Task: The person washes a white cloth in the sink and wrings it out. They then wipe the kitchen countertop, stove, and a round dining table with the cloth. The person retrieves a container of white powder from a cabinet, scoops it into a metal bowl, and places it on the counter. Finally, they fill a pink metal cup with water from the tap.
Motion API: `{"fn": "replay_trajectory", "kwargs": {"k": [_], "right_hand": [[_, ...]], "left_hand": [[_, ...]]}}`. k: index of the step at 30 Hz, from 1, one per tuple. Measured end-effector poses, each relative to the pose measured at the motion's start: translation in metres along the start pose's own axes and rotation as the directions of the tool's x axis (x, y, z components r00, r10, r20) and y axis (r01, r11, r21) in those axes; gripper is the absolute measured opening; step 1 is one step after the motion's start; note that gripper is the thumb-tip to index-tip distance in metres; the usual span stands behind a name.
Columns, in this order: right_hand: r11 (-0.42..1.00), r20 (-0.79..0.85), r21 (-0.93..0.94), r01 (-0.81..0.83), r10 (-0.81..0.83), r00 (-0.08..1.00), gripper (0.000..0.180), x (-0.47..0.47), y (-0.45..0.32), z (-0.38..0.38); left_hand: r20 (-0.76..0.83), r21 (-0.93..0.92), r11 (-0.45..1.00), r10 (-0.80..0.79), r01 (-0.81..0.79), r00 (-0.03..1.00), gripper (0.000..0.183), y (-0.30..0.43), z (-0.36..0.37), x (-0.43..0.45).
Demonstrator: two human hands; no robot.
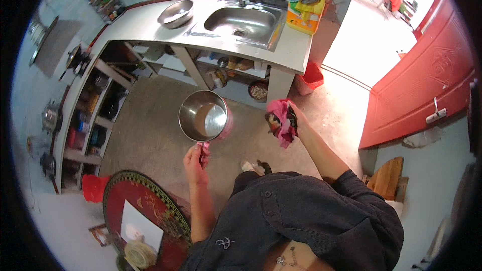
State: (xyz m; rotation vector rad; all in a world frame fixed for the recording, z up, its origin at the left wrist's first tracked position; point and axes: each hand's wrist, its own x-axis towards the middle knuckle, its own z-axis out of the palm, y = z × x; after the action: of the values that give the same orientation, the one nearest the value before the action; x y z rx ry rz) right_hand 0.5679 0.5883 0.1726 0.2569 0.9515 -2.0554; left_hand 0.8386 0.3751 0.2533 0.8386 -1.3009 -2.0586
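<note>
My left hand (196, 163) grips the pink handle of a deep stainless steel pot (203, 116). The pot is held over the floor, and its shiny inside faces up towards the camera. On the right, my right hand (299, 118) is closed around a crumpled pink and dark patterned cloth (281, 122), apart from the pot. Beyond both hands, a steel bowl (176, 14) rests on the white counter (147, 26), tilted, to the left of a steel sink (241, 25).
A yellow-orange container (307, 14) with cloths stands right of the sink, above a red bin (311, 79). The red door (421, 79) stands ajar at the right. A round red table (124, 192) is at the lower left. Open shelves (241, 82) run under the counter.
</note>
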Motion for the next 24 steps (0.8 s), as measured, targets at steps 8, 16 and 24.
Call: {"fn": "replay_trajectory", "kwargs": {"k": [8, 16, 24], "right_hand": [[0.951, -0.161, -0.156, 0.268, -0.292, 0.943, 0.031, 0.106, -0.061, 0.046], [0.151, -0.045, -0.978, 0.141, -0.823, 0.566, 0.055, 0.247, -0.137, 0.052], [-0.425, 0.26, -0.885, -0.191, -0.79, 0.555, 0.051, 0.343, -0.114, 0.018]], "left_hand": [[0.019, 0.079, 0.992, -0.096, 0.094, 0.995, 0.019, 0.033, 0.029, 0.112], [-0.018, 0.059, 0.99, -0.123, 0.124, 0.992, 0.016, 0.033, 0.033, 0.205], [-0.066, 0.132, 0.987, -0.085, 0.094, 0.994, 0.02, 0.046, 0.098, 0.32]]}}
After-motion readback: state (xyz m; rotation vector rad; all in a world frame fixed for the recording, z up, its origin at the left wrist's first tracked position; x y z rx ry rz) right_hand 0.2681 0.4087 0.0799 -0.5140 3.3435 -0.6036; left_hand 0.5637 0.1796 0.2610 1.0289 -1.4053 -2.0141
